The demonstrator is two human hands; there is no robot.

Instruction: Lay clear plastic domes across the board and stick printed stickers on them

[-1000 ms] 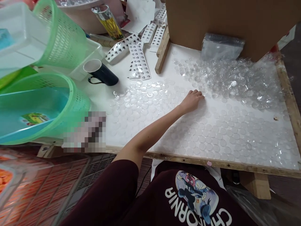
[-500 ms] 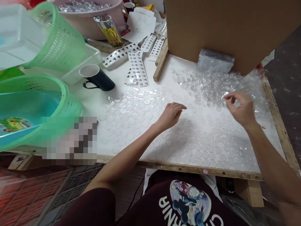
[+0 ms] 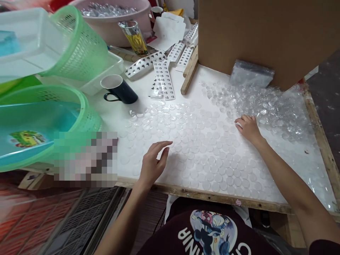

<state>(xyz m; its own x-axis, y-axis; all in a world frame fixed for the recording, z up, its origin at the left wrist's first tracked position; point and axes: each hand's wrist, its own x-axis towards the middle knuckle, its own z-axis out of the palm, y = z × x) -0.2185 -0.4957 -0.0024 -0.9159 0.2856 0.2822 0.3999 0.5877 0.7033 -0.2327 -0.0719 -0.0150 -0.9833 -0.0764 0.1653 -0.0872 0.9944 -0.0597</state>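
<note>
My left hand [image 3: 156,161] hovers over the left part of the white tabletop [image 3: 106,120]. Its thumb and fingers are apart, and nothing shows between them. Below and around it, many thin clear round discs [image 3: 209,161] lie spread flat, mostly side by side. At the near edge of a heap of loose clear discs [image 3: 273,106] is my right hand [image 3: 249,129], low over the table. Its fingers are bent and the fingertips are close together. Whatever they pinch, if anything, is too small and transparent to make out.
A dark mug [image 3: 122,90] lies tilted at the left, near printed sticker strips [image 3: 164,79]. Green baskets [image 3: 91,113] crowd the left side. A cardboard box [image 3: 255,32] stands at the back, with a clear plastic packet [image 3: 252,73] against it. A wooden strip [image 3: 190,76] lies beside it.
My left hand has moved left and nearer to me, and its thumb has parted from the fingers. My right hand has come left from over the heap to its near edge. The view has shifted slightly.
</note>
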